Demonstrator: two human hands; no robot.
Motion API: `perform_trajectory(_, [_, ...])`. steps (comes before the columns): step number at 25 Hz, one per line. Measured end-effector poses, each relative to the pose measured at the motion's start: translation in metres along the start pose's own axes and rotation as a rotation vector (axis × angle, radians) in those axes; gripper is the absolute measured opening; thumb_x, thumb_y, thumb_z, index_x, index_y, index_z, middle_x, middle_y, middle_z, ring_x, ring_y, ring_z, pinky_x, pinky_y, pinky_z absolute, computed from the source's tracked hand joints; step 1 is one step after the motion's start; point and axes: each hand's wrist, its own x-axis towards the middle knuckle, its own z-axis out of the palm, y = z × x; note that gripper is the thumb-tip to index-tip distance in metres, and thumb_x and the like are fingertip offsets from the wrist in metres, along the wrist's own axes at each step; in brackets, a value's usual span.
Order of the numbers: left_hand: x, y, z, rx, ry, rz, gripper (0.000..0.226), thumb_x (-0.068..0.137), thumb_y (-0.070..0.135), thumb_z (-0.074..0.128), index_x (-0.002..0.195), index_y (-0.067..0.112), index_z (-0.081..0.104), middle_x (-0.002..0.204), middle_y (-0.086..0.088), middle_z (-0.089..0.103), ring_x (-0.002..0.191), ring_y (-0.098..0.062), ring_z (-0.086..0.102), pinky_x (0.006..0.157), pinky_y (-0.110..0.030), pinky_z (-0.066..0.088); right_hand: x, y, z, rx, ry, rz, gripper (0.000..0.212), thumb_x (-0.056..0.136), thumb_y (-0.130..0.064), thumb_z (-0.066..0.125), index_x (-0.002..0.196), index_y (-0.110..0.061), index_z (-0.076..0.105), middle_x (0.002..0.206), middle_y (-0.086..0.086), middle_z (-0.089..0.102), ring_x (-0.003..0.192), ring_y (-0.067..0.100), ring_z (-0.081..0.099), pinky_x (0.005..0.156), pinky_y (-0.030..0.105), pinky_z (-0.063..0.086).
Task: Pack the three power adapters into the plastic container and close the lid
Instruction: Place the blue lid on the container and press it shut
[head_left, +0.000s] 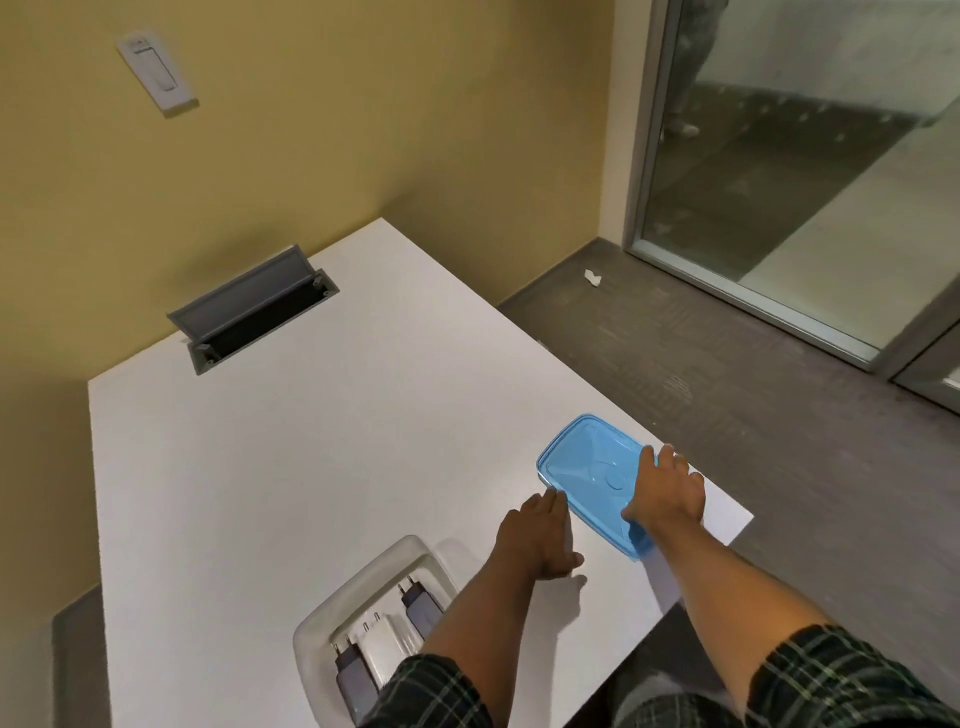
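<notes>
Lid (582, 467) lies under right hand (670, 493), touching left hand (540, 540).

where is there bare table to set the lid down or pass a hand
Widest bare patch: mid table, between the cable hatch, the container and the blue lid. The strip along the left edge, beside the container, is bare. Crowded: the near right corner, where the left hand and right hand meet the lid, and the container, holding the adapters.

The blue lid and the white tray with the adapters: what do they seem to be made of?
The blue lid: probably plastic, translucent and glossy, with light streaks and a moulded round mark. The white tray: perhaps moulded plastic or pulp, matte, with thick rounded rims; I cannot tell which.
</notes>
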Motion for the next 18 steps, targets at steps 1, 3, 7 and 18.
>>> perform_trajectory(1, [0.005,0.002,0.004,-0.035,-0.006,-0.008,0.094,0.091,0.049,0.064,0.161,0.009,0.014,0.169,-0.009,0.021,0.151,-0.030,0.030,0.118,-0.051,0.036,0.004,0.001,0.001,0.009,-0.033,-0.003,0.109,0.073,-0.058,0.074,0.156,-0.016,0.016,0.161,0.014,0.025,0.147,0.031,0.031,0.111,0.041,0.037])
perform_trajectory(3, [0.017,0.004,0.010,-0.114,-0.006,-0.026,0.096,0.090,0.050,0.066,0.160,0.010,0.014,0.167,-0.009,0.023,0.149,-0.031,0.034,0.116,-0.052,0.039,0.015,0.001,0.000,0.041,-0.089,-0.014,0.118,0.068,-0.060,0.079,0.156,-0.017,0.013,0.159,0.013,0.030,0.144,0.031,0.035,0.110,0.042,0.038])
perform_trajectory(7, [0.030,0.001,0.018,-0.355,0.051,-0.016,0.099,0.087,0.048,0.071,0.160,0.018,0.012,0.168,-0.003,0.019,0.149,-0.028,0.037,0.117,-0.049,0.040,0.022,-0.008,-0.001,0.055,-0.072,-0.041,0.124,0.062,-0.061,0.083,0.156,-0.016,0.015,0.150,0.012,0.041,0.137,0.031,0.044,0.108,0.042,0.040])
perform_trajectory(18, [0.022,-0.008,-0.010,-1.663,0.281,-0.238,0.060,0.089,0.020,0.079,0.136,0.024,0.042,0.135,-0.003,0.062,0.115,-0.018,0.066,0.088,-0.034,0.061,0.006,-0.042,-0.015,0.199,0.168,-0.174,0.115,0.063,-0.040,0.089,0.153,-0.014,0.021,0.134,0.009,0.041,0.121,0.025,0.045,0.102,0.034,0.040])
